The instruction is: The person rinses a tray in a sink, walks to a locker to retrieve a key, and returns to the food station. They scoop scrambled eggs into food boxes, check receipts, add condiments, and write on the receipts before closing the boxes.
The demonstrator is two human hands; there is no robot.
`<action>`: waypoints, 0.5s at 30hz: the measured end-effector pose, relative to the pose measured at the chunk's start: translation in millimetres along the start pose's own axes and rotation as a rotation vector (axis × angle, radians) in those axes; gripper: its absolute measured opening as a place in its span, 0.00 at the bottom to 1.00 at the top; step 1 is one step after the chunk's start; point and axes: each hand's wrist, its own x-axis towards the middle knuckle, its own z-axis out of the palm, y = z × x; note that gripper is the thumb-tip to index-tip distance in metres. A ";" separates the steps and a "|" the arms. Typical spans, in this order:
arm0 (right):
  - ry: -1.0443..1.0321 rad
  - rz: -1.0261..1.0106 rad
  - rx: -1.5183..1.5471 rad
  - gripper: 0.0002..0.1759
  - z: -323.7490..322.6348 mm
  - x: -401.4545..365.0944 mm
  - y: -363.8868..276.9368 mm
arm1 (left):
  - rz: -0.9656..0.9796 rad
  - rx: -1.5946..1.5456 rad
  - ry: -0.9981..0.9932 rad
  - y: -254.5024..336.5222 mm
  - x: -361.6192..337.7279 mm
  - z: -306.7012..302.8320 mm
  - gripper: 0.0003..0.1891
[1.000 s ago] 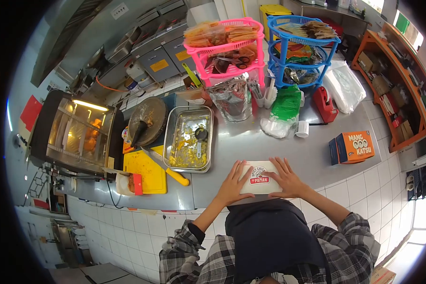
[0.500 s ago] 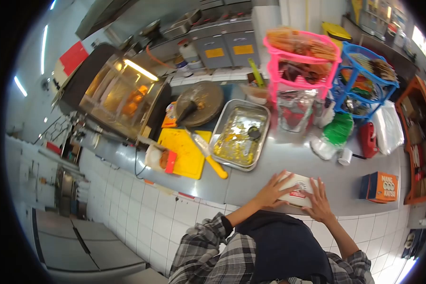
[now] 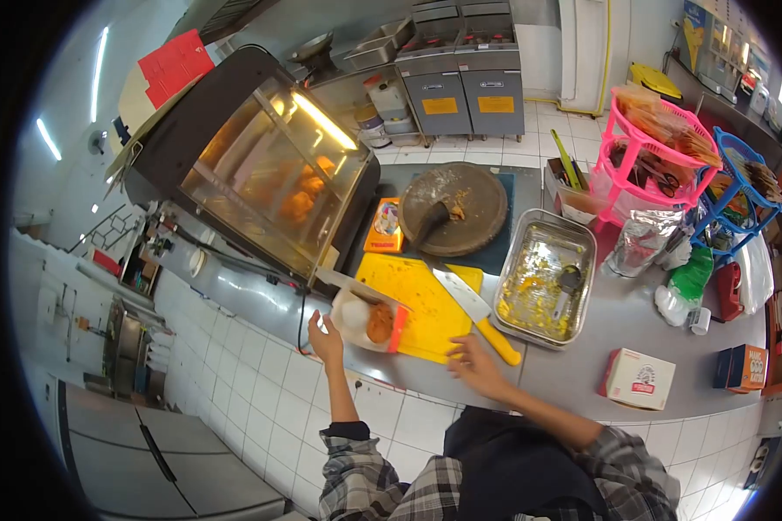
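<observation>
My left hand (image 3: 325, 339) is at the left side of an open paper box (image 3: 399, 330), fingers apart and nothing in them. Inside the box are a mound of white rice (image 3: 354, 313) and a piece of fried chicken (image 3: 380, 323). The box stands at the left edge of a yellow cutting board (image 3: 421, 300). Over the counter's front edge, my right hand (image 3: 478, 369) hovers with fingers loosely spread, holding nothing. Just beyond it lies a knife (image 3: 465, 295) with a yellow handle. A closed white box (image 3: 639, 379) sits on the counter to the right.
Behind the board are a stone mortar (image 3: 482, 221) with a dark pestle (image 3: 430, 224) and a small orange box (image 3: 384, 226). A metal tray (image 3: 502, 304) with yellow bits holds a ladle. A lit food warmer (image 3: 261, 165) stands left. Pink (image 3: 613, 169) and blue racks stand right.
Both hands have let go of the closed white box and moved left, the left hand to the open box with rice and chicken. The view has turned left.
</observation>
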 end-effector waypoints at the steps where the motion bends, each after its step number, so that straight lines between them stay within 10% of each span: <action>1: 0.039 0.097 0.030 0.25 31.9 29.4 12.6 | -0.036 0.021 -0.162 -21.3 12.9 6.7 0.16; 4: 0.281 0.304 0.088 0.35 102.5 92.6 6.0 | 0.028 0.079 -0.519 -17.8 33.1 8.7 0.18; 8: 0.724 -0.160 -0.585 0.30 124.8 128.5 77.1 | 0.098 0.301 -0.558 -43.5 31.8 23.2 0.14; 15: 0.621 -0.023 -0.197 0.21 23.3 24.9 -18.2 | 0.372 0.023 -0.372 60.0 -61.8 -21.9 0.12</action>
